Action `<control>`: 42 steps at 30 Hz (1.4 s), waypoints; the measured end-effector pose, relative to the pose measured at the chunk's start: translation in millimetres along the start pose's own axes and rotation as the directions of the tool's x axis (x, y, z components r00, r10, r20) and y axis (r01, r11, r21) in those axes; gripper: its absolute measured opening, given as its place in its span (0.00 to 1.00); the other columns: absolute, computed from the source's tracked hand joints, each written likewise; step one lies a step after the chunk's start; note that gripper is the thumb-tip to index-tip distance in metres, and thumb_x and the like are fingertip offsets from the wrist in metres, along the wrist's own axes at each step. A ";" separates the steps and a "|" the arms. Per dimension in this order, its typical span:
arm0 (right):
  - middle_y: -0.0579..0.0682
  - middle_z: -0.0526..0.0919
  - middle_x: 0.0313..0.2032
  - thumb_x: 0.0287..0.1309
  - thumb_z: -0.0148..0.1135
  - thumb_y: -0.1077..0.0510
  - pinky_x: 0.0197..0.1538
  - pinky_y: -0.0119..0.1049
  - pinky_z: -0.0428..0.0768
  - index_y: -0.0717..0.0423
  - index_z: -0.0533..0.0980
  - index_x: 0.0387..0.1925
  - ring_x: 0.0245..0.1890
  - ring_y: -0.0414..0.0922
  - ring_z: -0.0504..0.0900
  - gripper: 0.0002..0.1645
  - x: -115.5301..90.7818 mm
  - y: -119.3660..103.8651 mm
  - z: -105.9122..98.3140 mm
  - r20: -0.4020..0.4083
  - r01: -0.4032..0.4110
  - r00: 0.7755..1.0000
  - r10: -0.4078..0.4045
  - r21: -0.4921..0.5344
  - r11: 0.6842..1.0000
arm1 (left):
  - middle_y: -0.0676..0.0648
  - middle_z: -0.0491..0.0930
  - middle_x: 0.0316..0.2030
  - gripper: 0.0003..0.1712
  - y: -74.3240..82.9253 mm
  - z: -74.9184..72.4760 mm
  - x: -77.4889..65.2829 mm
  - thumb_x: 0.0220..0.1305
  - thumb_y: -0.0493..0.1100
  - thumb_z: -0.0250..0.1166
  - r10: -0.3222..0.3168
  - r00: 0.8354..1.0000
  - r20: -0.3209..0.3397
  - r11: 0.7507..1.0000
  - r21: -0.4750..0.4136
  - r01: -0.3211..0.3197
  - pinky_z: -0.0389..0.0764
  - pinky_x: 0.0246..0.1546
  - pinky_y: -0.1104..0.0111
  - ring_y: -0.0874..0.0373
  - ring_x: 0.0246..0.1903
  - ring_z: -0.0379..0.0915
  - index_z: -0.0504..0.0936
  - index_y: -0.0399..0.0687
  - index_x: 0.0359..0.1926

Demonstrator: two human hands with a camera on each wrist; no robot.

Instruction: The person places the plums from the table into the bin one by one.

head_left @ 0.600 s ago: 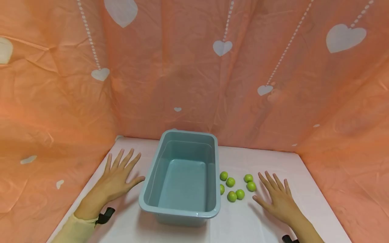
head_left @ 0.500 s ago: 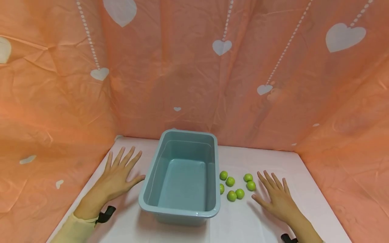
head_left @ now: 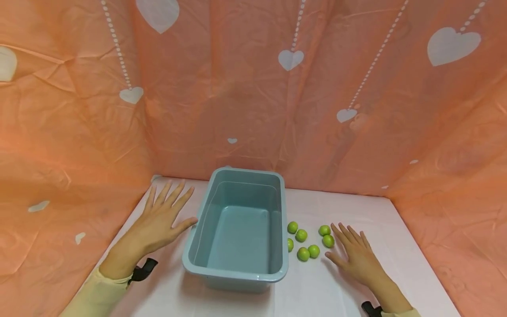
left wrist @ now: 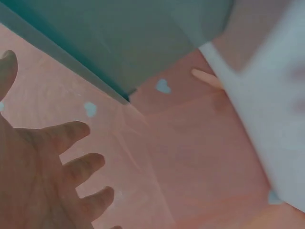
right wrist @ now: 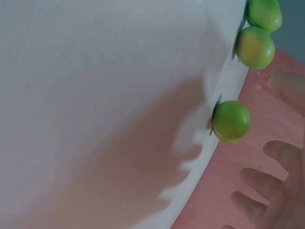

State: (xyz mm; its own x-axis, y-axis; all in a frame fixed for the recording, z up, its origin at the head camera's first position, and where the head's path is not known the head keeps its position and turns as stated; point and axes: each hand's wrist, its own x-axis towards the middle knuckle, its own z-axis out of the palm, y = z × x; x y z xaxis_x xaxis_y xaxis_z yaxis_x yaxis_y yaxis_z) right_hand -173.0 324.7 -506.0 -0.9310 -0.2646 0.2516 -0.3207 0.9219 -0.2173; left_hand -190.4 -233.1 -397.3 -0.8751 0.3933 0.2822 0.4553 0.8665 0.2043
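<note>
A grey-blue plastic basin (head_left: 240,276) stands on the white table, its inside bare. My left hand (head_left: 160,226) hovers at its left side, fingers spread, thumb tip right at the rim in the head view. In the left wrist view the left hand (left wrist: 38,167) shows extended fingers below the basin's side (left wrist: 143,38). Several small round green fruits (head_left: 301,235) lie right of the basin, one partly hidden by its wall. My right hand (head_left: 356,257) is just right of them, fingers spread and holding nothing. The right wrist view shows a green fruit (right wrist: 231,120) near the right hand's fingers (right wrist: 262,183).
A white cloth covers the table (head_left: 317,290). Orange-pink sheeting with white hearts (head_left: 253,110) hangs at the back and on both sides. Each wrist wears a black strap mount (head_left: 144,269).
My left hand has moved right and slightly forward, closer to the basin's rim. My right hand has shifted a little left toward the green fruits. The basin and fruits have stayed in place.
</note>
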 end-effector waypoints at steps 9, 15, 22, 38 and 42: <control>0.67 0.78 0.68 0.65 0.75 0.46 0.71 0.69 0.70 0.60 0.75 0.73 0.69 0.69 0.74 0.40 0.7 -5.5 2.2 -0.049 0.011 0.999 -0.010 0.024 1.000 | 0.39 0.47 0.86 0.47 19.3 -2.6 9.4 0.79 0.66 0.57 0.024 0.998 0.060 1.000 -0.016 -0.023 0.29 0.80 0.33 0.34 0.85 0.35 0.56 0.49 0.86; 0.64 0.82 0.62 0.63 0.77 0.50 0.66 0.69 0.76 0.62 0.79 0.66 0.64 0.66 0.79 0.35 2.3 -3.8 7.9 -0.091 0.032 0.995 -0.030 0.016 0.999 | 0.39 0.50 0.85 0.46 24.0 -1.9 11.0 0.79 0.67 0.57 0.034 0.996 0.087 0.999 -0.044 -0.030 0.30 0.80 0.33 0.33 0.84 0.37 0.59 0.49 0.85; 0.62 0.84 0.58 0.62 0.78 0.52 0.62 0.67 0.79 0.63 0.80 0.62 0.60 0.65 0.82 0.31 4.1 -2.6 9.5 -0.076 0.018 0.997 -0.018 -0.002 1.000 | 0.40 0.50 0.85 0.48 28.3 2.0 12.8 0.78 0.69 0.56 0.043 0.993 0.110 0.997 -0.066 -0.036 0.30 0.81 0.37 0.36 0.85 0.38 0.57 0.47 0.86; 0.55 0.87 0.46 0.57 0.81 0.56 0.47 0.60 0.84 0.58 0.83 0.53 0.47 0.59 0.86 0.24 7.9 2.5 12.4 -0.083 -0.012 0.996 0.009 -0.039 0.999 | 0.38 0.50 0.85 0.52 31.5 10.7 15.3 0.79 0.70 0.55 0.067 0.990 0.124 0.996 -0.061 -0.059 0.37 0.83 0.40 0.38 0.84 0.43 0.54 0.37 0.85; 0.53 0.87 0.42 0.56 0.81 0.56 0.45 0.59 0.84 0.57 0.83 0.51 0.43 0.58 0.86 0.23 9.5 2.7 11.6 -0.080 -0.033 0.996 0.029 -0.041 0.999 | 0.37 0.51 0.84 0.53 31.8 11.2 16.0 0.80 0.68 0.55 0.081 0.989 0.126 0.995 -0.066 -0.073 0.41 0.83 0.40 0.40 0.84 0.44 0.53 0.34 0.84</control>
State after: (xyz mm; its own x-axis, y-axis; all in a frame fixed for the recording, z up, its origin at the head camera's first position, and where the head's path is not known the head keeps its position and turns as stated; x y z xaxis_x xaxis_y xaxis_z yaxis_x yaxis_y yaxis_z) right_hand -184.7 321.4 -515.2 -0.9231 -0.2139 0.3196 -0.2826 0.9410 -0.1862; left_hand -191.8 -195.8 -396.8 -0.8491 0.4975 0.1773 0.5277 0.8135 0.2444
